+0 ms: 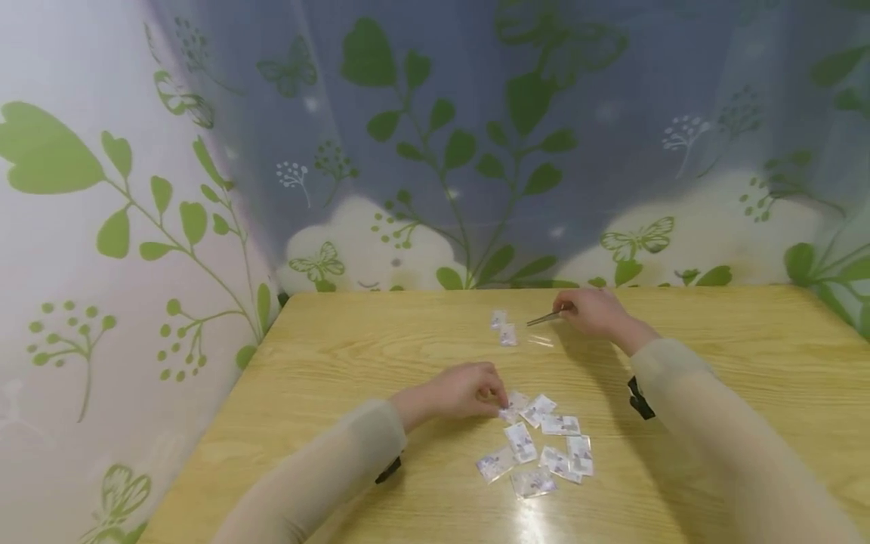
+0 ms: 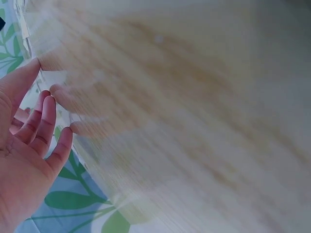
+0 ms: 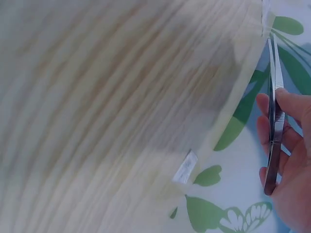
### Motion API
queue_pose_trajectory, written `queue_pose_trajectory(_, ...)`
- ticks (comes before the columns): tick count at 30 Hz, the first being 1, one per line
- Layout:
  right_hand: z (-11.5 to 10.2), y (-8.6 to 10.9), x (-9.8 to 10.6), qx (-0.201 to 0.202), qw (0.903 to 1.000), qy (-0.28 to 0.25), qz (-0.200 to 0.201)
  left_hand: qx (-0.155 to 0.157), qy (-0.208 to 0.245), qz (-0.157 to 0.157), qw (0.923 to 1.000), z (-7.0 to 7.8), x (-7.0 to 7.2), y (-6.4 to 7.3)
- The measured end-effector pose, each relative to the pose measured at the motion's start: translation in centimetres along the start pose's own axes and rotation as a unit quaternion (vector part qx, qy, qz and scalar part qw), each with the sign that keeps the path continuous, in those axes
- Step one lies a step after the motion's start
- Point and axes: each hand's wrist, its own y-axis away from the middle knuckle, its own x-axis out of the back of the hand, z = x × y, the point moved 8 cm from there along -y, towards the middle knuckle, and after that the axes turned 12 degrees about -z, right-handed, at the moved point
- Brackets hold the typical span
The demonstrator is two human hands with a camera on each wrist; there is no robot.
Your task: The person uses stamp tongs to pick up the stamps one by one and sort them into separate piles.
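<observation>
The surface (image 1: 353,355) was yellow with a wavy brown wood grain. The backdrop (image 1: 612,91) was grey-blue and white, printed with green leaves (image 1: 367,53), berry sprigs (image 1: 87,341) and butterflies (image 1: 637,239). The small packets (image 1: 560,425) were whitish with purple print, the tweezers (image 3: 276,126) silver-grey, the sleeves (image 1: 714,423) pale cream, the wrist mounts (image 1: 640,400) black.
</observation>
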Motion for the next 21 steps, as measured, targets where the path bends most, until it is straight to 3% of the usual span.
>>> queue_pose_trajectory(11, -0.3, 4.4, 1.0, 0.032, 0.9994, -0.012, 0.005, 0.003, 0.006, 0.000, 1.0000, 0.1, 0.1, 0.0)
queue_pose_trajectory(21, -1.6, 8.2, 0.2, 0.032, 0.9933, -0.108, -0.026, -0.002, 0.006, 0.001, 1.0000, 0.0, -0.1, -0.2)
